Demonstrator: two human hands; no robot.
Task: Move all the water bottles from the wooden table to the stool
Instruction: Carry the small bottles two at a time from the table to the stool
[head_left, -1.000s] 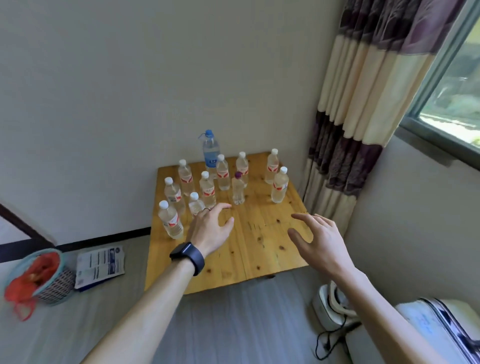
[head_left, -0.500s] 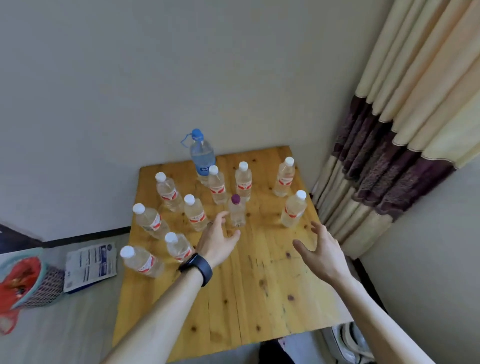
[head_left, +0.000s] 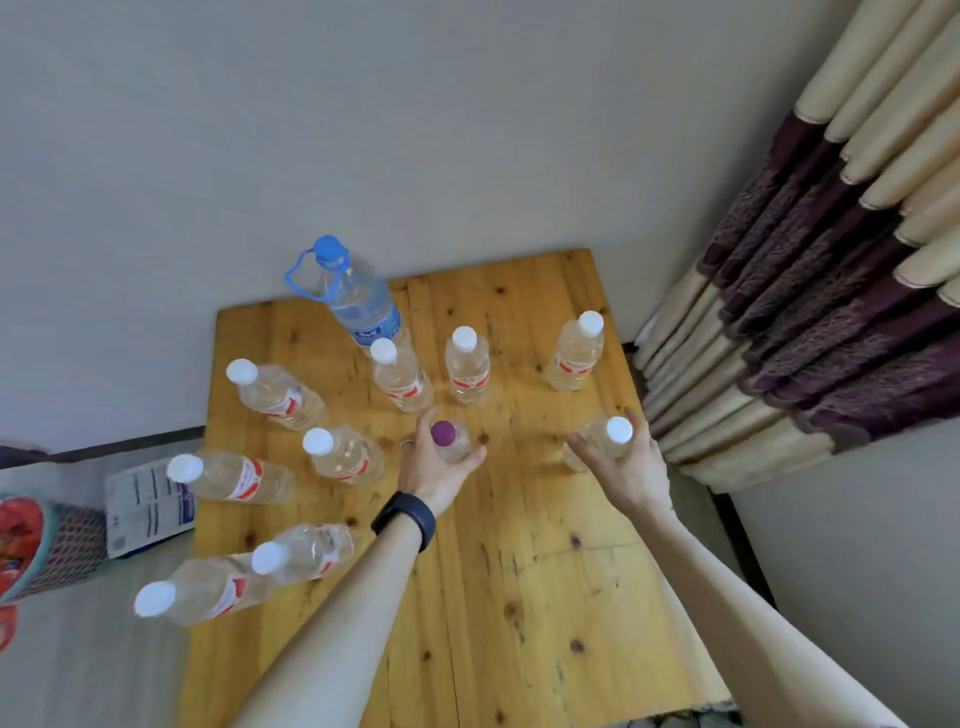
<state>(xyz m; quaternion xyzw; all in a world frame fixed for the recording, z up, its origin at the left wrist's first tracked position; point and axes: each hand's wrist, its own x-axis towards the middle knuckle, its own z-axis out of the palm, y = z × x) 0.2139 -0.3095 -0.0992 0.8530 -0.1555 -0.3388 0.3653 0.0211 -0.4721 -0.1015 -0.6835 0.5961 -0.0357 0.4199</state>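
Observation:
Several clear water bottles stand on the wooden table (head_left: 519, 597). My left hand (head_left: 434, 475), with a black watch on its wrist, wraps round a small purple-capped bottle (head_left: 444, 434) near the table's middle. My right hand (head_left: 626, 470) curls round a white-capped bottle (head_left: 615, 431) by the table's right edge. A large blue-capped bottle (head_left: 358, 301) stands at the back. White-capped bottles with red labels fill the left half (head_left: 275, 395) and the back row (head_left: 467, 369). The stool is out of sight.
A striped cream and purple curtain (head_left: 831, 312) hangs close to the table's right edge. A grey wall runs behind the table. On the floor at the left lie a printed paper packet (head_left: 148, 506) and a woven basket (head_left: 31, 545) holding something red.
I have come closer and look more steeply down. My left hand has reached forward and closed round the purple-capped bottle. My right hand has moved to the white-capped bottle on the right and wrapped round it.

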